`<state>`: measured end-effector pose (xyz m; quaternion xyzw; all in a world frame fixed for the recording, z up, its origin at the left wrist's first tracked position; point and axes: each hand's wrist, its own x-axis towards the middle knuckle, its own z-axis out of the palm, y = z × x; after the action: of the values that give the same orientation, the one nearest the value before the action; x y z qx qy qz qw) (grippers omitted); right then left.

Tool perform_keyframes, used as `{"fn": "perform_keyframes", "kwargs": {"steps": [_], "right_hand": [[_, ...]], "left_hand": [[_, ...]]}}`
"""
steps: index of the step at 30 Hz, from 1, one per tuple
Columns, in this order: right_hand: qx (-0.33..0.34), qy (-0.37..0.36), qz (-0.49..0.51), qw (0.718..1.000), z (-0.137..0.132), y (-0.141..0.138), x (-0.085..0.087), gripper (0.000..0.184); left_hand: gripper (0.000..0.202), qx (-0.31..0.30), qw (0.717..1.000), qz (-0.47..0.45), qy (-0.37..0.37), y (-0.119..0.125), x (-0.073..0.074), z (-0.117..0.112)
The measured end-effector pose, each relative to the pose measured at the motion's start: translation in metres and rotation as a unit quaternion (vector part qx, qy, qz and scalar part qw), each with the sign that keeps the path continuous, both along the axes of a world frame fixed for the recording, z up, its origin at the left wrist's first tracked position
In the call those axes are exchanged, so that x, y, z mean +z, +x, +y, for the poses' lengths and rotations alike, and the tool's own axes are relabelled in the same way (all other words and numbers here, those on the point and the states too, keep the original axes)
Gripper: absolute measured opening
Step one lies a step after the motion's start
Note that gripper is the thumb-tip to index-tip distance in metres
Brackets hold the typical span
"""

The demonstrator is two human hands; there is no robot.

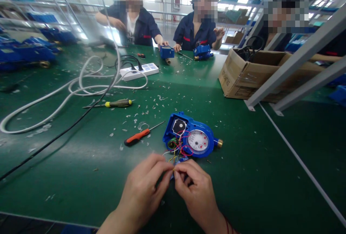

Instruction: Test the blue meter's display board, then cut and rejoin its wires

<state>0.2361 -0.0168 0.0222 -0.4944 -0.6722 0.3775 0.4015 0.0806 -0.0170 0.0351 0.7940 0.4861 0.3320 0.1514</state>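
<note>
A blue water meter (192, 137) lies opened on the green table, its white dial facing up and a brass fitting at its right end. Thin red, yellow and white wires (180, 148) spill from its body toward me. My left hand (146, 187) and my right hand (195, 190) meet just below the meter, fingertips pinched together on the wire ends. A small blue part shows between the fingers, mostly hidden.
An orange-handled screwdriver (137, 136) lies left of the meter, a yellow-and-black one (118, 103) farther back. White and black cables (81, 89) run to a power strip (139, 71). A cardboard box (243, 77) and metal frame legs (294, 64) stand right. Three people sit across with blue meters.
</note>
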Motion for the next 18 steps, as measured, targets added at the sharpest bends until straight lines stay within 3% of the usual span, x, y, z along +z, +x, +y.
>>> {"fn": "perform_keyframes", "kwargs": {"steps": [7,12,15,18], "right_hand": [[-0.027,0.068,-0.024,0.997,-0.003,-0.004,-0.007,0.014],[-0.035,0.072,-0.019,0.997,-0.004,-0.005,-0.006,0.015],[-0.037,0.054,-0.017,0.998,-0.005,-0.003,-0.004,0.015],[-0.039,0.041,-0.014,0.998,-0.008,0.001,-0.003,0.014]], "left_hand": [[0.013,0.024,0.994,0.044,0.099,0.005,-0.004,-0.003],[0.011,0.035,0.998,-0.021,0.049,0.008,-0.001,-0.002],[0.006,0.125,0.99,-0.061,-0.01,0.002,0.002,0.0],[0.022,0.249,0.955,-0.112,-0.115,-0.01,-0.001,0.0]]}}
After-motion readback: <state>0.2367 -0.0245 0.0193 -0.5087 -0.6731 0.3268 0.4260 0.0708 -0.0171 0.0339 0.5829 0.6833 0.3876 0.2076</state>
